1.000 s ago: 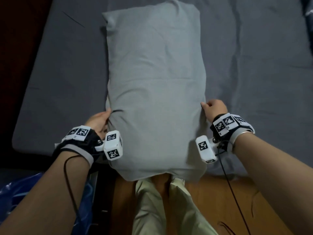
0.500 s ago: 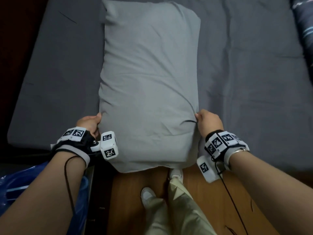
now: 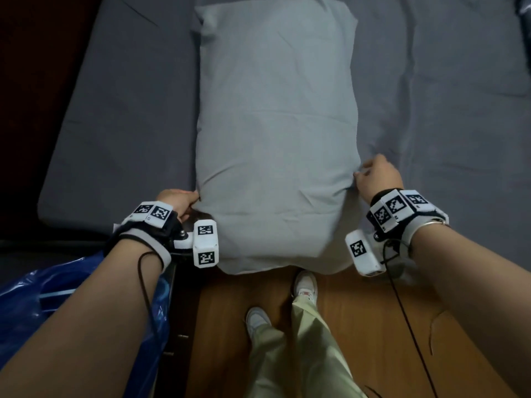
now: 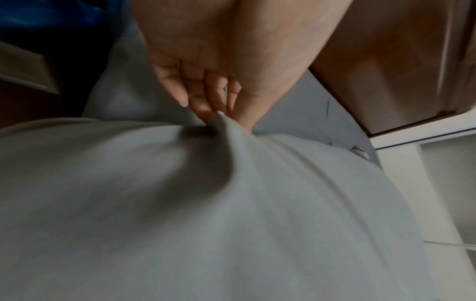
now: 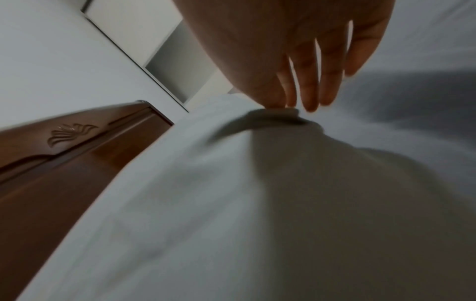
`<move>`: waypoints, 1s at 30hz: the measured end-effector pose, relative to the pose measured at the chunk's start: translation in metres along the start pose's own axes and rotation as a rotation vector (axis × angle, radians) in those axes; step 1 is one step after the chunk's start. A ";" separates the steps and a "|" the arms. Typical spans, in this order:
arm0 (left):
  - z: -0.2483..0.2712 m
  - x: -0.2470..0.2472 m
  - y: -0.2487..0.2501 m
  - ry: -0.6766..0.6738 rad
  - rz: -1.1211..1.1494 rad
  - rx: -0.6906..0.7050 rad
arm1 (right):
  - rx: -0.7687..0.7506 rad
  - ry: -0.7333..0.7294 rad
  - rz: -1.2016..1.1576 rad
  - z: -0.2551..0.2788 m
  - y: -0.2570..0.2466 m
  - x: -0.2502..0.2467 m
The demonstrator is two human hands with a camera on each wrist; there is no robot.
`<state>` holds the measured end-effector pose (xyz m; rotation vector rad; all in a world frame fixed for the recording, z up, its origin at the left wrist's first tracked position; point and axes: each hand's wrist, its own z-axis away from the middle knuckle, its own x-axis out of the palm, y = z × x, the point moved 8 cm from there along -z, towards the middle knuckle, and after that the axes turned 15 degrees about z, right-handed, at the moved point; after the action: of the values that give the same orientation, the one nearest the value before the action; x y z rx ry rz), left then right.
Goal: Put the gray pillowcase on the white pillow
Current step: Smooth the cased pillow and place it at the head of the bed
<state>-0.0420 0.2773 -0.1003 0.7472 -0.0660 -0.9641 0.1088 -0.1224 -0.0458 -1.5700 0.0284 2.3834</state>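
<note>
The gray pillowcase (image 3: 275, 145) covers the pillow, which lies lengthwise on the bed with its near end hanging past the bed edge. No white of the pillow shows in the head view. My left hand (image 3: 179, 201) pinches a fold of the pillowcase (image 4: 231, 183) on its left side, seen close in the left wrist view, where the fingertips (image 4: 203, 112) hold the cloth. My right hand (image 3: 376, 176) pinches the pillowcase (image 5: 257, 193) on its right side, thumb and fingers (image 5: 311, 99) closed on a small tuck of fabric.
The bed (image 3: 120, 110) has a dark gray sheet, wrinkled at the right. A blue plastic bag (image 3: 34, 305) lies at the lower left. My legs and white shoes (image 3: 306, 282) stand on the wooden floor (image 3: 373, 326) below the pillow's near end.
The pillow has shifted on the bed between frames, and both hands have kept their grip on its sides. My right hand now sits further from me than half a second ago.
</note>
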 end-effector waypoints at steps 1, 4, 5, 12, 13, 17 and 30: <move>0.002 0.001 0.014 0.017 0.004 0.041 | -0.016 0.050 -0.024 -0.005 -0.007 -0.010; 0.007 0.009 0.062 0.067 0.059 0.210 | -0.140 0.170 -0.062 -0.021 -0.043 -0.036; 0.008 0.016 0.075 0.072 0.080 0.248 | -0.201 0.187 -0.077 -0.027 -0.060 -0.043; -0.019 0.064 0.141 0.031 0.149 0.342 | -0.502 0.179 -0.026 -0.055 -0.162 -0.048; -0.026 0.066 0.149 0.038 0.155 0.347 | -0.507 0.176 -0.012 -0.059 -0.174 -0.047; -0.054 0.081 0.184 -0.014 0.203 0.322 | -0.466 0.137 0.069 -0.086 -0.220 -0.046; -0.122 0.126 0.235 -0.120 0.037 0.167 | -0.416 -0.034 0.084 -0.130 -0.230 -0.052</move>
<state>0.2465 0.3282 -0.0838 0.8377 -0.2668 -0.9751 0.3011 0.0635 -0.0195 -1.7272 -0.4442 2.6032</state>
